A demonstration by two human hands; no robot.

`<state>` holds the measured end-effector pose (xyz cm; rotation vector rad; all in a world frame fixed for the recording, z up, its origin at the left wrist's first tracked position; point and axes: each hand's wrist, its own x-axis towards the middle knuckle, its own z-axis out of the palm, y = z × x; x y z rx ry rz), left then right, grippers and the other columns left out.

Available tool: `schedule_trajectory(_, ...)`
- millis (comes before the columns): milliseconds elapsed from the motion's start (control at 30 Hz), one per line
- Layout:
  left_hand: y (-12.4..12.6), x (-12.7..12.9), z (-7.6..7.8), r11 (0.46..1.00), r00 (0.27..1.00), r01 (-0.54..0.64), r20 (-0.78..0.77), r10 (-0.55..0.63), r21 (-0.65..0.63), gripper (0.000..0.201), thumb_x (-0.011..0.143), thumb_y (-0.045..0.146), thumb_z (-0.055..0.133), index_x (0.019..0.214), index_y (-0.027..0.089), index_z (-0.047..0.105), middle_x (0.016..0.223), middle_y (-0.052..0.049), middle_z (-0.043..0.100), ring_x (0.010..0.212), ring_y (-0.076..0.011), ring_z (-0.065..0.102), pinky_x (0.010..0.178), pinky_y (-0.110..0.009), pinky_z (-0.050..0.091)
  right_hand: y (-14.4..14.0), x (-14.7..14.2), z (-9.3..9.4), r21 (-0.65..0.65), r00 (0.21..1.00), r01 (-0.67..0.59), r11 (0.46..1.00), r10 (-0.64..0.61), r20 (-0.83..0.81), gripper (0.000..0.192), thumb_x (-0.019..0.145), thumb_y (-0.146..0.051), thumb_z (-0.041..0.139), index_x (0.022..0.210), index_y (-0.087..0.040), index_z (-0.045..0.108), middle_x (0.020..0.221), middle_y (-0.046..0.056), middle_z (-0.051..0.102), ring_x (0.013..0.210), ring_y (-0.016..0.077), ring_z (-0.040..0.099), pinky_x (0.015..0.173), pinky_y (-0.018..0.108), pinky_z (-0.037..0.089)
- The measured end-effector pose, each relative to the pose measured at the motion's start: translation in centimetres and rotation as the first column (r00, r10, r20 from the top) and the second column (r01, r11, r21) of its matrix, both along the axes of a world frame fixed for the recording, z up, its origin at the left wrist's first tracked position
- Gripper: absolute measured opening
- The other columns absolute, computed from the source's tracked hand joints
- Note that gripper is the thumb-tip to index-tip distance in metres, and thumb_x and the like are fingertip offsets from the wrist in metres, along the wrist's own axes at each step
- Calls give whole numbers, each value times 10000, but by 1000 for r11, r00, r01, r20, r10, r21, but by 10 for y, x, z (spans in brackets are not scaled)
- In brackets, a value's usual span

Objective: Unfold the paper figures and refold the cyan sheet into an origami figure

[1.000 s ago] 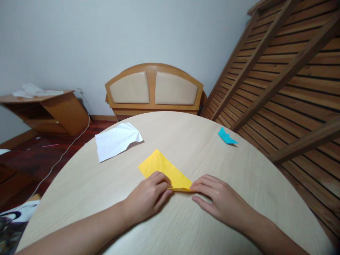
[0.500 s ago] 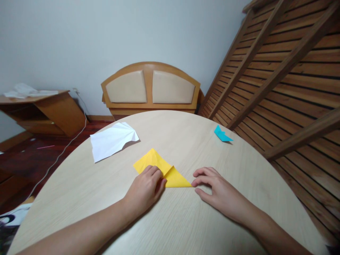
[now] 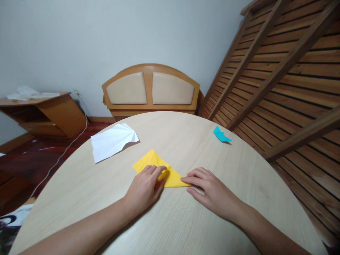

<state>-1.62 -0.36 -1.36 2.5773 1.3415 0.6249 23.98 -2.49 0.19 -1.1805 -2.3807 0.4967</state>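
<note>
A folded sheet of yellow paper (image 3: 174, 179) lies on the round table, its long straight edge towards me and a point at the right. My left hand (image 3: 146, 182) rests on its left part, the index finger lifted and apart from the thumb; the other fingers are bent over the paper. At the right tip, my right hand (image 3: 205, 187) touches the paper with its fingertips, fingers loosely stretched and the thumb on the table just below. Both hands are open. The part of the paper beneath my left palm is hidden.
White creased paper (image 3: 113, 143) lies at the table's left, and a small blue folded paper (image 3: 221, 135) at its far right. Beyond the table (image 3: 170, 219) stand a padded headboard (image 3: 150, 88), a wooden cabinet (image 3: 60, 115) and leaning wooden slats (image 3: 278, 81).
My right hand has moved left onto the tip of the yellow paper. My left index finger has lifted off the fold, away from the thumb.
</note>
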Motion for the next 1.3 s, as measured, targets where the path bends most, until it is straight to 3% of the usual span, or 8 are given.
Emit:
schedule_trajectory(67,0,-1,0,1000,1000,29,-3,-29,-11,319,922,136,550,1220,223,623,983,-70,665,890,-230,605,761,-363,516,-1,-3,-1,32,1000,-7,999,6,27,241,934,-150,596,1106,-264,720,1021,55,677,1006,227,603,882,397,494)
schedule_trajectory(133,0,-1,-1,999,999,38,-14,-38,-25,281,939,139,533,1140,261,686,975,-61,660,891,-225,602,748,-347,513,-1,-5,-2,49,999,-10,999,8,44,243,937,-138,585,1085,-256,736,999,61,672,976,225,606,852,388,504)
schedule_trajectory(333,-1,1,2,999,998,29,-58,-30,-18,268,957,165,522,1091,269,730,964,-69,651,891,-226,594,713,-329,510,-1,-1,-3,24,1000,-25,999,24,19,223,950,-144,570,1065,-236,737,967,65,664,952,218,601,834,368,510)
schedule_trajectory(633,-1,1,4,999,994,30,-100,-33,-31,280,984,205,487,1117,268,725,988,-78,655,894,-233,595,702,-337,523,2,15,5,-75,999,-53,996,53,-8,470,876,-80,558,1303,-262,630,1077,70,669,1053,227,590,934,384,494)
schedule_trajectory(833,-1,1,4,999,993,28,-110,-31,-30,282,994,223,478,1116,274,727,986,-77,656,900,-235,599,715,-344,530,5,16,2,-53,1000,-25,998,26,14,322,915,-176,594,1225,-229,668,1061,76,661,1048,228,588,934,384,491)
schedule_trajectory(1100,0,1,5,999,994,20,-109,-23,-32,287,984,205,492,1132,282,726,988,-74,661,895,-231,597,711,-338,521,7,6,0,43,994,-110,993,110,17,335,933,-109,549,1194,-264,691,1028,67,671,981,214,598,870,376,504)
schedule_trajectory(1300,0,2,4,1000,995,13,-95,-15,-27,278,982,201,505,1124,272,734,965,-72,665,883,-225,598,727,-337,516,7,2,0,95,991,-109,989,101,92,280,963,-145,539,1151,-263,711,988,68,664,935,218,599,825,373,514)
